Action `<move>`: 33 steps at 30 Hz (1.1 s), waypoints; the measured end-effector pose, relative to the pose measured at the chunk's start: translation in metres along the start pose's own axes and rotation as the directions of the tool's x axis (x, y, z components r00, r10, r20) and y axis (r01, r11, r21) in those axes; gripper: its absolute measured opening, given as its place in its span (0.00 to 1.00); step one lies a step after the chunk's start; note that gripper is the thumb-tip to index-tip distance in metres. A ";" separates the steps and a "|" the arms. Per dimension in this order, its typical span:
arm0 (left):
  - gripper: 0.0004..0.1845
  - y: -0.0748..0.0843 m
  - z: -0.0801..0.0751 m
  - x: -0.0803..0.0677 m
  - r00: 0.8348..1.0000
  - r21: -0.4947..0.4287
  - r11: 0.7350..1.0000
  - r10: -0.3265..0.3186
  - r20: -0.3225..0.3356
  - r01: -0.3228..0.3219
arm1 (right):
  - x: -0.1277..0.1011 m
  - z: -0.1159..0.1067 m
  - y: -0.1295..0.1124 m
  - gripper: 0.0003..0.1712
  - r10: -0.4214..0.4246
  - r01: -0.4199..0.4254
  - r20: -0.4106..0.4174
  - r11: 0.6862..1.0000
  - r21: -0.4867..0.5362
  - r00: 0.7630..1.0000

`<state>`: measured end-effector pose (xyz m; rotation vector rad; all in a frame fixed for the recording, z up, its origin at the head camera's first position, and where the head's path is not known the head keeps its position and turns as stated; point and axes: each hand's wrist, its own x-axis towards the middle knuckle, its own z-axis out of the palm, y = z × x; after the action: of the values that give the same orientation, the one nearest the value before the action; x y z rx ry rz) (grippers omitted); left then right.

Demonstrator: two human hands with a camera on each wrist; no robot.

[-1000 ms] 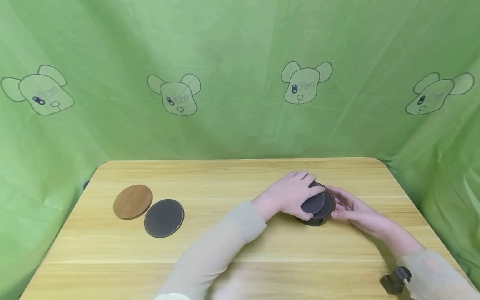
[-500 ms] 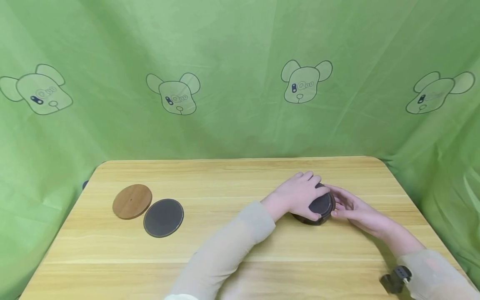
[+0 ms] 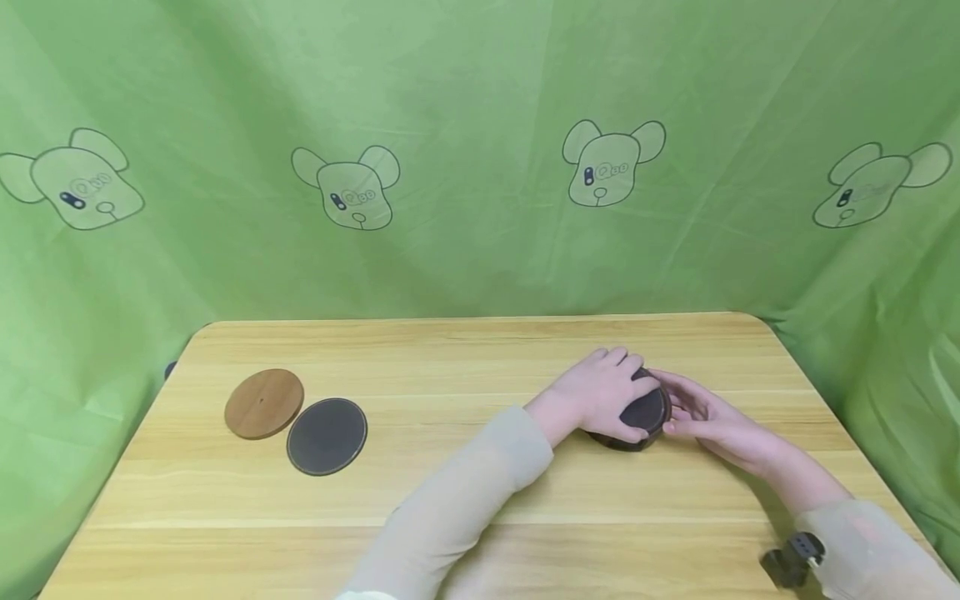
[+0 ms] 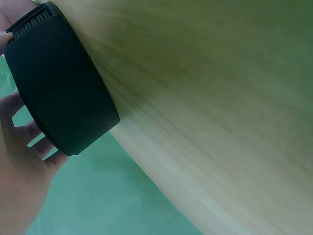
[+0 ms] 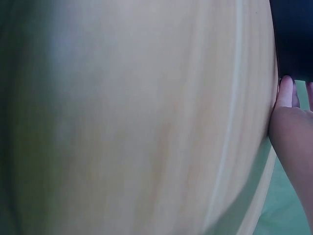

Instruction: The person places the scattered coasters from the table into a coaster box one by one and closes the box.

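Holder, round and dark, stands on the counter right of centre. Left hand lies over its top, grip curled round the near edge. Right hand touches its right side with straight fingers. Brown coaster and dark coaster lie well apart at left, edges touching.

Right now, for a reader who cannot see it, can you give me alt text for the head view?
Both hands close around a dark round holder on the right of a light wooden table: the left hand grips it from above, the right hand touches its side. At the left lie a brown wooden coaster and a dark coaster, before a green cartoon-print curtain.
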<state>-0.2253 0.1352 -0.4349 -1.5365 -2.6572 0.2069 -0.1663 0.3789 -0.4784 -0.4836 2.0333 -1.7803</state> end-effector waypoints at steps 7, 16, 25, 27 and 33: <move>0.42 0.001 0.001 -0.001 1.000 -0.019 1.000 0.003 0.002 -0.003 | 0.000 -0.001 -0.001 0.46 0.004 -0.004 0.009 1.000 0.007 1.000; 0.45 -0.002 0.000 -0.005 1.000 -0.062 0.998 0.007 0.026 -0.005 | -0.001 -0.003 -0.001 0.46 0.008 -0.008 0.015 1.000 0.003 1.000; 0.48 -0.002 0.005 -0.007 1.000 -0.055 0.998 0.014 0.010 -0.014 | -0.001 -0.003 -0.002 0.46 0.008 -0.007 0.016 1.000 -0.005 1.000; 0.48 -0.002 0.006 -0.007 1.000 -0.055 0.998 0.011 0.009 -0.011 | -0.001 -0.003 -0.002 0.46 0.009 -0.009 0.017 1.000 -0.007 1.000; 0.47 -0.002 0.004 -0.009 1.000 -0.049 0.999 0.011 0.024 -0.010 | -0.001 -0.003 -0.001 0.46 0.017 -0.017 0.015 1.000 -0.010 1.000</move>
<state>-0.2230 0.1264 -0.4386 -1.5723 -2.6925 0.1632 -0.1671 0.3812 -0.4766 -0.4798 2.0308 -1.7526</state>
